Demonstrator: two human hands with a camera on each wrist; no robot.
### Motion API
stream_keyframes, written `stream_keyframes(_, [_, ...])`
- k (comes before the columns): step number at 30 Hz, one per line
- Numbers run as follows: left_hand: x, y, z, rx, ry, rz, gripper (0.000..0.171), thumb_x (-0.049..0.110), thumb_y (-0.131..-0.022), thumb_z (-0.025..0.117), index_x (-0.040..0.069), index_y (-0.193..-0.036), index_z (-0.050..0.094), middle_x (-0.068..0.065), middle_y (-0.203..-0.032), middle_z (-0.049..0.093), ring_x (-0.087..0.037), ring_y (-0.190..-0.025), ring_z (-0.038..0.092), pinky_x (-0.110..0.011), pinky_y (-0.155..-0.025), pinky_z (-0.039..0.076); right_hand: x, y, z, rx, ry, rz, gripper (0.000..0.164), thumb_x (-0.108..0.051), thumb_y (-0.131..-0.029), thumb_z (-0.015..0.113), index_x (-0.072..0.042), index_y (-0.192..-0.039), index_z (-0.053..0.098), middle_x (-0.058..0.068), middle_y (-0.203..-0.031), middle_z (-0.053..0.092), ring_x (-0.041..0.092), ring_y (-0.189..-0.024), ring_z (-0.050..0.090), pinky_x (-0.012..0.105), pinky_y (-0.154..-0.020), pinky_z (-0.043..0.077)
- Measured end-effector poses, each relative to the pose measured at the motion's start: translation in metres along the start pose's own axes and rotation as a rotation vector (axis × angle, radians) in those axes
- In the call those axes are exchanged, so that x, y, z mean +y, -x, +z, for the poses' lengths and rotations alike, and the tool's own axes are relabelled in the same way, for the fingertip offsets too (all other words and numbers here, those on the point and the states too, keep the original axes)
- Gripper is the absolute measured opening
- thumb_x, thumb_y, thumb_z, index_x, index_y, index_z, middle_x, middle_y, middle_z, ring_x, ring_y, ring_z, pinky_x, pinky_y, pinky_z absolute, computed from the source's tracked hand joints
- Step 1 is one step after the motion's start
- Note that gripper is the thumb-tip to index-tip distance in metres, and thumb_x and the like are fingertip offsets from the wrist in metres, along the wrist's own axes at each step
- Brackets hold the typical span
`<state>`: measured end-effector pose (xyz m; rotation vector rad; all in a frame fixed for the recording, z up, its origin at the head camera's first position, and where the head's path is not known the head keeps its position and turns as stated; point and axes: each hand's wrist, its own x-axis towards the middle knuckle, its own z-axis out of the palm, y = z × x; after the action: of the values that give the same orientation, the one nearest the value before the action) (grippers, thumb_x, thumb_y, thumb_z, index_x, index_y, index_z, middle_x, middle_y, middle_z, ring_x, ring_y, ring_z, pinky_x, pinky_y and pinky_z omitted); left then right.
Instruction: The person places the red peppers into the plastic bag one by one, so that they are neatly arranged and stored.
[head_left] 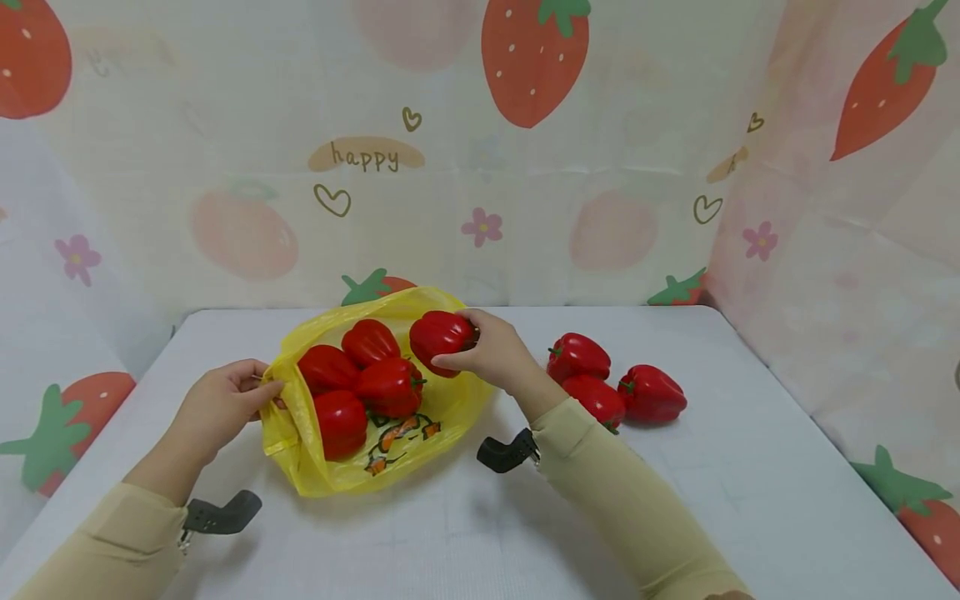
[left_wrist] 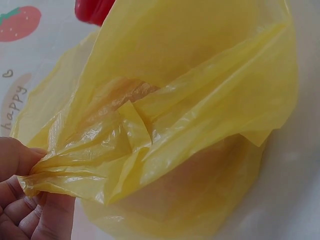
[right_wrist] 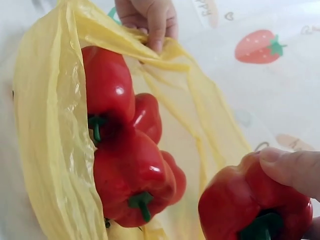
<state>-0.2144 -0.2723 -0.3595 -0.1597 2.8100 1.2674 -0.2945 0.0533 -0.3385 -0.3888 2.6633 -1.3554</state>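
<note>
Though only head shows tabletop peppers (head_left: 654, 395) | left grip (head_left: 223, 404) pinches bag (head_left: 300, 442) | right grip (head_left: 493, 352), pepper (head_left: 437, 335)

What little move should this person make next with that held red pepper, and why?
Probably lower the held pepper into the bag: the right hand has it at the open mouth, the left hand pinches the bag, and bare space shows beside the peppers inside.

Left hand (head_left: 225, 402) pinches yellow bag (head_left: 307, 471) of red peppers (head_left: 388, 388); right hand (head_left: 497, 354) holds another pepper (head_left: 438, 335)

Left grip (head_left: 228, 400) pinched, right grip (head_left: 491, 350) curled
</note>
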Motion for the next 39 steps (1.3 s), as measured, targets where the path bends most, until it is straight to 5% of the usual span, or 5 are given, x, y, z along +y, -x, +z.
stream_keyframes(27, [0.000,0.001,-0.002,0.001,-0.013,0.001,0.045,0.041,-0.091,0.052,0.003,-0.115,0.054,-0.017,-0.109,0.060,-0.025,-0.091,0.057,-0.038,-0.080,0.053,-0.025,-0.041,0.044,0.126,0.043,0.083,0.065,-0.036,-0.070,0.078,-0.013,-0.124,0.048,0.001,-0.112,0.057,0.019,-0.098,0.052,0.031,-0.078,0.051])
stream_keyframes(39, [-0.001,0.003,-0.003,-0.003,-0.001,0.006,0.043,0.040,-0.091,0.051,0.003,-0.114,0.054,-0.013,-0.102,0.063,-0.025,-0.093,0.057,-0.037,-0.080,0.053,-0.013,-0.045,0.055,0.145,-0.009,0.104,0.060,-0.031,-0.071,0.078,-0.010,-0.120,0.048,0.001,-0.106,0.057,0.019,-0.094,0.053,0.031,-0.078,0.051])
